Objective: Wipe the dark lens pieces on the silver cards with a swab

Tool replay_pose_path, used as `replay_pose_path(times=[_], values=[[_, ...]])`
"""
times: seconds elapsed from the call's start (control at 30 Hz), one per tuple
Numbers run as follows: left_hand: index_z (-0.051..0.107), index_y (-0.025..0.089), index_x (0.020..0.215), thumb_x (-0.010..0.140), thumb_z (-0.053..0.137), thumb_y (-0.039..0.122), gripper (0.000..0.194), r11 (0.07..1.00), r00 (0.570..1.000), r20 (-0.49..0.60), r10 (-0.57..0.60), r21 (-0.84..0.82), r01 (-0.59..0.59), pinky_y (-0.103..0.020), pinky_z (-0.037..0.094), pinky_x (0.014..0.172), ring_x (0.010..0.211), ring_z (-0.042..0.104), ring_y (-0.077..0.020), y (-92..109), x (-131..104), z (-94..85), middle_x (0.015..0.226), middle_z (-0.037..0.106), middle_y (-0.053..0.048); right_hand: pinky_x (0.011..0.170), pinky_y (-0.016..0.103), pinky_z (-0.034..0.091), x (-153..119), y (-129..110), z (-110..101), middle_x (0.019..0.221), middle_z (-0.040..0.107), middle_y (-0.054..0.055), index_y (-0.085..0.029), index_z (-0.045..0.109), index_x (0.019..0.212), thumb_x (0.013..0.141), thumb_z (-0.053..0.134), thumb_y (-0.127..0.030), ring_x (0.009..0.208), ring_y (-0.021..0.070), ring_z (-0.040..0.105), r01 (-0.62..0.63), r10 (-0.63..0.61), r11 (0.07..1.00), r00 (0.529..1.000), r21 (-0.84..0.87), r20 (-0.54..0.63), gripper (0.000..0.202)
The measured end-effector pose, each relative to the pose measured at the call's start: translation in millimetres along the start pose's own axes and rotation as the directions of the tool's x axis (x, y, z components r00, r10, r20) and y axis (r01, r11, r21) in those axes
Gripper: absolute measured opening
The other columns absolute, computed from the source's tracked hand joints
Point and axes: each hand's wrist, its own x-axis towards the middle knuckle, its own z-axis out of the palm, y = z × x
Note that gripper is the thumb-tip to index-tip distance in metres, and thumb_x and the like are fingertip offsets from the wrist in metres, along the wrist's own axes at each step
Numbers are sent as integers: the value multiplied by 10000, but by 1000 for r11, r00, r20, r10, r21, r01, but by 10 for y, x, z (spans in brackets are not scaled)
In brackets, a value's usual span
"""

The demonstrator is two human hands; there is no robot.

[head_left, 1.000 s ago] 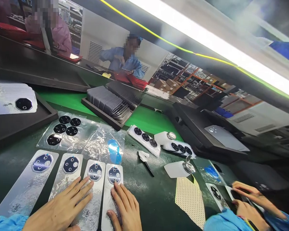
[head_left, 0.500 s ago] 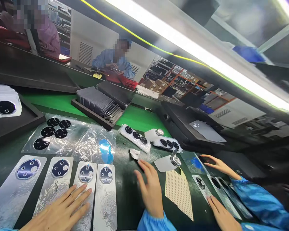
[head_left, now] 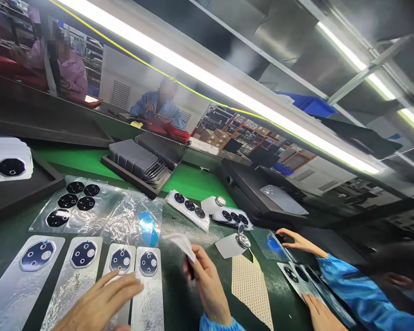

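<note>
My right hand [head_left: 209,281] is closed on a dark stick-like tool [head_left: 192,271] with a white cloth [head_left: 182,246] at its end; the cloth is blurred, and how it is fixed does not show. Fingers apart, my left hand [head_left: 101,301] is over a silvery panel [head_left: 120,262] with an octagonal dark-blue camera plate; whether it touches cannot be told. To its right lies another such panel [head_left: 148,294], and two more, a middle panel [head_left: 67,285] and a wide left panel [head_left: 24,294], lie on the other side.
Clear bags [head_left: 100,227] hold black discs. Right of my hand are a white pump bottle [head_left: 229,246] and dotted yellow sheet [head_left: 251,285]. A co-worker's hands [head_left: 301,242] handle similar panels. Behind stand a tray of dark plates [head_left: 138,158] and black case [head_left: 248,184].
My right hand has lifted the tool with the white cloth off the table. My left hand has risen slightly and shifted right. The view has tilted upward.
</note>
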Motion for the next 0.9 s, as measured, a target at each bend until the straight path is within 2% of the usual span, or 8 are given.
replay_pose_path(times=[0.1,0.23,0.33,0.43,0.53,0.63,0.77,0.9], values=[[163,383,1546,891,469,627,763,831,941,161,-298,-441,339,-257,460,1149,1433,369,-143,74,236,-12,1566,181,15,528,200,263,-306,-109,221,683,395,-21,-143,507,1014,937,525,-548,552,62,332,-101,33,930,980,352,195,412],[138,195,1552,654,689,723,1178,408,916,317,-247,-823,395,-342,377,1211,1432,352,-205,192,561,-49,1515,254,-155,530,199,193,-554,-193,482,681,390,-26,-144,497,915,874,637,-539,538,37,311,-188,22,832,951,523,308,421],[256,190,1500,684,639,758,1066,141,886,423,-188,-881,451,-293,432,1125,1328,458,-167,284,645,-77,1416,403,-137,549,202,167,-647,-252,576,690,405,-20,-133,521,895,819,698,-531,543,31,303,-219,88,796,964,564,250,442],[317,200,1468,821,581,638,825,-49,880,433,-196,-901,432,-175,459,934,1119,547,-88,362,632,-132,1260,527,-96,546,203,156,-697,-284,610,699,420,-12,-127,561,914,814,697,-535,542,30,282,-206,105,808,972,552,208,442],[370,193,1445,821,631,521,752,-88,882,395,-256,-919,385,-129,430,835,958,537,-44,404,607,-199,1175,558,-81,533,193,218,-737,-268,643,827,517,23,-180,585,1168,834,680,-507,566,43,315,-139,62,835,985,532,159,476],[447,203,1400,813,631,521,693,-72,856,396,-333,-916,396,-144,442,852,991,534,-57,414,591,-251,1226,544,-71,661,220,376,-786,-201,691,917,552,32,-274,450,1438,830,694,-474,703,98,462,-6,-24,857,998,515,50,685],[514,182,1349,795,635,552,677,-64,836,412,-362,-906,419,-147,458,872,965,531,-48,409,571,-277,1263,538,-71,850,251,415,-836,-90,725,980,584,28,-319,590,1347,868,660,-468,870,134,547,73,-50,922,996,381,-70,506],[535,160,1342,807,614,572,680,-7,836,394,-382,-906,424,-157,474,886,905,530,-37,410,548,-257,1265,537,-86,785,233,424,-829,-34,699,911,571,35,-294,716,1188,909,602,-458,816,133,532,110,-81,964,988,241,-129,342]])
